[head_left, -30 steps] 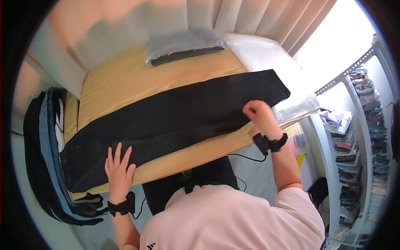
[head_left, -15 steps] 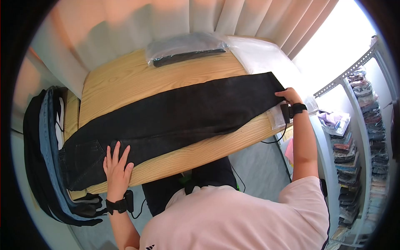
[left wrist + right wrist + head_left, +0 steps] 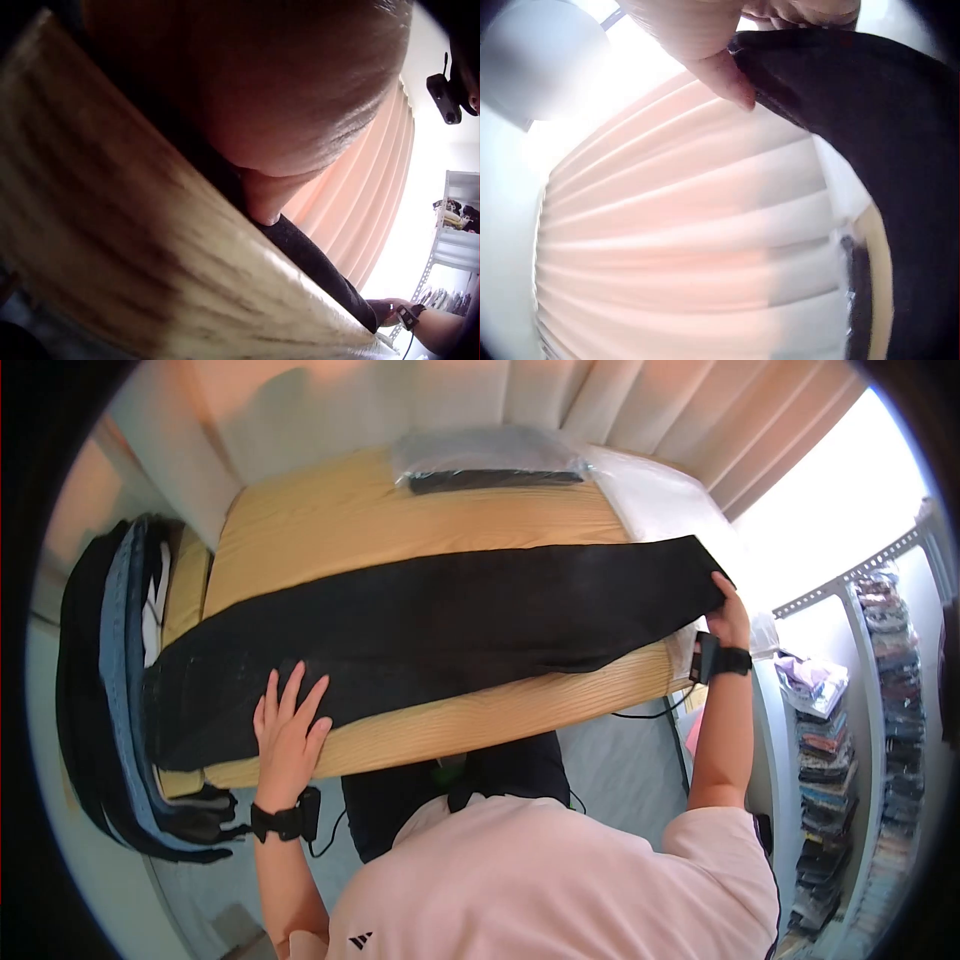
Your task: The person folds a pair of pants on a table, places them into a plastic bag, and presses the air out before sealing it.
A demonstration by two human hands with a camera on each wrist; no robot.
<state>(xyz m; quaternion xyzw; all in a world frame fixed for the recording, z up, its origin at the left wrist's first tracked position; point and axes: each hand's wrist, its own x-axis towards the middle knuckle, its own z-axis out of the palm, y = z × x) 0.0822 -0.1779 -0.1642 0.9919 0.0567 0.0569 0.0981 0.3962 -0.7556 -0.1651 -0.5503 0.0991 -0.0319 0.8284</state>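
Observation:
Black trousers (image 3: 430, 610), folded lengthwise, lie across the wooden table (image 3: 290, 530). My left hand (image 3: 290, 745) rests flat with spread fingers on their near edge, close to the waist end. At the far right, my right hand (image 3: 732, 618) grips the hem corner. The right wrist view shows the thumb of that hand (image 3: 720, 45) against the black cloth (image 3: 870, 97), with the other fingers partly hidden behind it. In the left wrist view, the left hand (image 3: 277, 97) lies over the cloth beside the table's edge (image 3: 150, 225).
A clear bag holding a dark folded item (image 3: 495, 480) lies at the table's back. Clear plastic sheets (image 3: 670, 500) cover the back right corner. Several garments (image 3: 115, 660) hang over the left side. Shelves with stacked packets (image 3: 825, 760) stand at the right, and a curtain (image 3: 450, 395) hangs behind.
My right hand has moved right from the trousers' near edge to the hem and now grips its corner. The left hand has stayed on the cloth. The head view has shifted slightly.

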